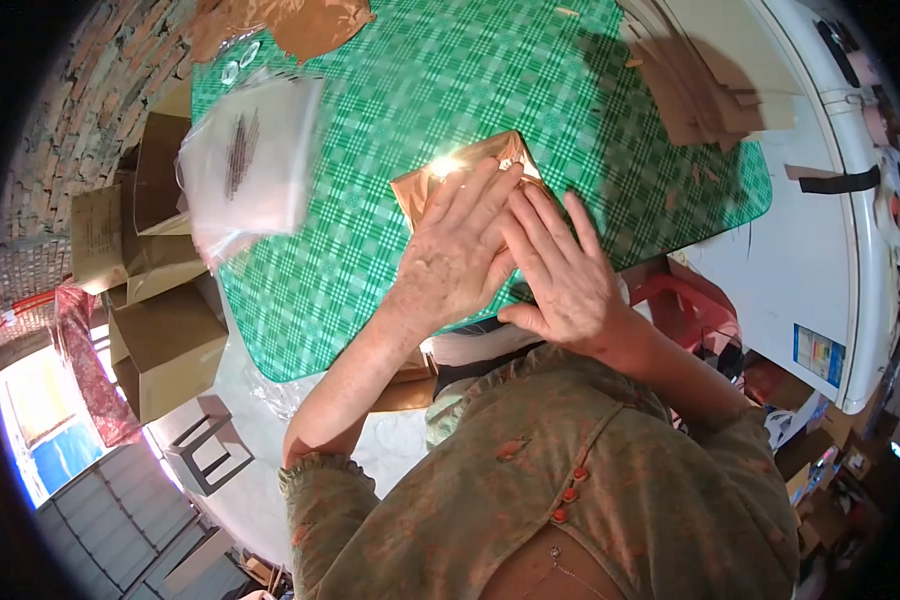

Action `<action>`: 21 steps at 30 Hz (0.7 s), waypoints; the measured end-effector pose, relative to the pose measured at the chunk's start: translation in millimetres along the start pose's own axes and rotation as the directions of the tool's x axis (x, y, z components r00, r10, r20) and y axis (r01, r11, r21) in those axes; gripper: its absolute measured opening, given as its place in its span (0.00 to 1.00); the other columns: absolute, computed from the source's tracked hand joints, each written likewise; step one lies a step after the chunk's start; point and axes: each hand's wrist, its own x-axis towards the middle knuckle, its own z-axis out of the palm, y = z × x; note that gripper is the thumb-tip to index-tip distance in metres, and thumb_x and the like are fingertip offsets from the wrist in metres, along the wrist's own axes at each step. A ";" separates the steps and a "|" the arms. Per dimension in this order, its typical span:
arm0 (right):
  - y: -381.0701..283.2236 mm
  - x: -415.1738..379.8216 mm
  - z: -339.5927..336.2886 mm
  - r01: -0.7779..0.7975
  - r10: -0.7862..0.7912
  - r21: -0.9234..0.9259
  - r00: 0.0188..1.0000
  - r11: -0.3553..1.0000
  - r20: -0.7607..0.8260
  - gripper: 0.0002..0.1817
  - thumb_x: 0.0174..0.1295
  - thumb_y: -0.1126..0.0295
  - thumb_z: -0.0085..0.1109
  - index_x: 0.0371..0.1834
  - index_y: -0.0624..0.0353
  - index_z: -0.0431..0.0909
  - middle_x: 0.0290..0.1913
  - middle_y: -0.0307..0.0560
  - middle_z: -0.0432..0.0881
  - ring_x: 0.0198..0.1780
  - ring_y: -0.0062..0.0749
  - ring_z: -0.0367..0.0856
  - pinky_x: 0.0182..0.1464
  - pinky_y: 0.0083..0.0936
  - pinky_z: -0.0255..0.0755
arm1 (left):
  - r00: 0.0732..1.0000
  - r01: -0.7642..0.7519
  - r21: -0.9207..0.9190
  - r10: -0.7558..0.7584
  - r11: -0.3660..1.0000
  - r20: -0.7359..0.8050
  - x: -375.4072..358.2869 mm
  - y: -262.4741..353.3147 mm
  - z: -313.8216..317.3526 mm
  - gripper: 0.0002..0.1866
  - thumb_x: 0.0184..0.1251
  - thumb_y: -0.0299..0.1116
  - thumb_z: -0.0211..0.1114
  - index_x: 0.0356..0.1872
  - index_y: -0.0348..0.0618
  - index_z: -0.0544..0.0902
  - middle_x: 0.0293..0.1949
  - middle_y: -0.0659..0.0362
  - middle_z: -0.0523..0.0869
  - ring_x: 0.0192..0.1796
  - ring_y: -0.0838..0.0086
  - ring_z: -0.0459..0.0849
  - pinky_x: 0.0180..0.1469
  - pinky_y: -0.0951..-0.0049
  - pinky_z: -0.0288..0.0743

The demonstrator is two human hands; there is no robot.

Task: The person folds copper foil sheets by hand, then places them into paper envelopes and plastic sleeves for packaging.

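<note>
A shiny copper-coloured foil packet [408,188] lies on the green checked tablecloth [370,110]. My left hand [450,250] rests palm down on it, fingers stretched out over its middle. Beside it, my right hand [565,280] is also palm down, its fingers extended onto the packet's right side and touching or overlapping the left fingertips. Both hands hide much of the packet. Neither hand is gripping anything.
A stack of clear plastic bags [255,155] lies at the table's left. Brown foil material [320,25] is at the far edge, flat cardboard pieces [685,90] at the far right. Open cardboard boxes [170,345] stand left, a white appliance [770,280] right, with a red stool [685,305] nearby.
</note>
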 end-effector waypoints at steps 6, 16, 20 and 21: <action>4.1 -11.6 6.3 -0.072 0.065 0.071 0.993 0.995 0.098 0.60 0.51 0.39 0.70 0.79 0.75 0.61 0.83 0.64 0.58 0.86 0.54 0.53 0.86 0.55 0.42 | 1.000 0.013 -0.011 -0.013 1.000 0.009 0.7 0.5 -1.4 0.34 0.76 0.39 0.58 0.79 0.38 0.67 0.83 0.50 0.62 0.85 0.55 0.56 0.87 0.50 0.45; 21.8 -25.0 -13.1 0.034 -0.033 -0.012 0.996 0.999 0.087 0.56 0.49 0.44 0.74 0.75 0.75 0.67 0.80 0.63 0.65 0.84 0.53 0.59 0.84 0.61 0.46 | 0.999 0.045 0.050 -0.047 0.998 0.022 -1.7 1.0 1.5 0.36 0.75 0.40 0.57 0.83 0.46 0.63 0.84 0.50 0.59 0.87 0.47 0.49 0.86 0.40 0.35; 31.2 3.6 -21.0 0.080 -0.080 0.016 0.994 0.997 0.068 0.52 0.57 0.43 0.69 0.75 0.75 0.66 0.82 0.63 0.63 0.85 0.53 0.55 0.84 0.61 0.41 | 0.999 0.037 0.039 -0.036 0.999 -0.010 -2.7 0.5 1.2 0.37 0.74 0.41 0.58 0.82 0.45 0.64 0.84 0.51 0.59 0.87 0.49 0.48 0.86 0.40 0.36; 30.9 15.0 -20.2 0.086 -0.090 0.047 0.992 0.995 0.090 0.50 0.62 0.44 0.66 0.78 0.72 0.64 0.83 0.61 0.60 0.86 0.52 0.52 0.85 0.61 0.37 | 1.000 0.028 0.051 -0.028 0.998 -0.004 -3.9 -1.4 3.4 0.36 0.74 0.41 0.58 0.82 0.45 0.64 0.84 0.50 0.59 0.87 0.49 0.48 0.86 0.40 0.36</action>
